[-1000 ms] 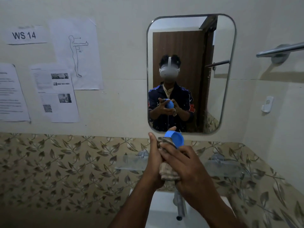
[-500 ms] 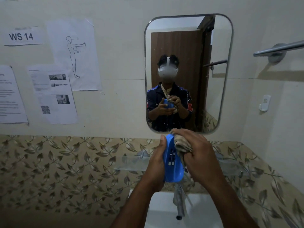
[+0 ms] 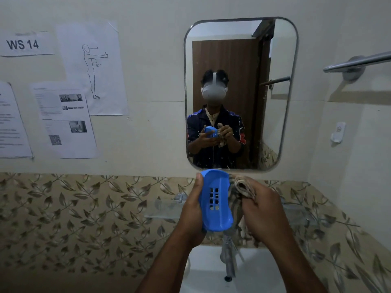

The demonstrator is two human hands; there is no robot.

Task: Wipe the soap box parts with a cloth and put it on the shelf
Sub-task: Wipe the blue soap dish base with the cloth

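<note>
A blue soap box part (image 3: pixel 214 199) is gripped by the left hand (image 3: pixel 193 210), the thumb laid along its left rim and the fingers curled behind it. The part is held upright, its hollow side with a grid of drain slots turned toward the camera. A bunched beige cloth (image 3: pixel 243 187) is clutched in the right hand (image 3: pixel 262 210), the fingers wrapped round it, and is pressed against the part's right edge. Both are held above a white sink (image 3: pixel 203 271) and its tap (image 3: pixel 228 256). Behind the hands a glass shelf (image 3: pixel 165 208) is fixed to the leaf-patterned tiles. Higher up, a mirror (image 3: pixel 241 60) is hung, with printed papers (image 3: pixel 67 119) to its left and a towel rail (image 3: pixel 357 62) to its right.
</note>
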